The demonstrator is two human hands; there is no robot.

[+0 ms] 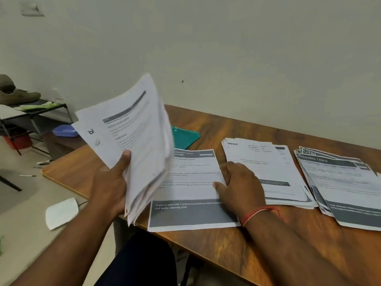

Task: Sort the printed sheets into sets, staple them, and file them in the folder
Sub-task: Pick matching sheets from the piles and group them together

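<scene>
Holding a thick stack (132, 137) upright over the table's (237, 242) left edge, long axis tilted up and right, the left hand (111, 188) has its fingers clenched on the lower edge. The right hand (239, 182) lies flat, fingers spread, on a single sheet (191, 195). Two piles (266, 172) (340, 182) lie rightward, the far one cut off. The green folder (184, 136) is mostly hidden.

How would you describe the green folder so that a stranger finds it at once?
Look at the wooden table by the wall. Near its far left corner, behind the raised stack of sheets in the left hand, lies the green folder. It alone is coloured; the rest is white paper.
</scene>
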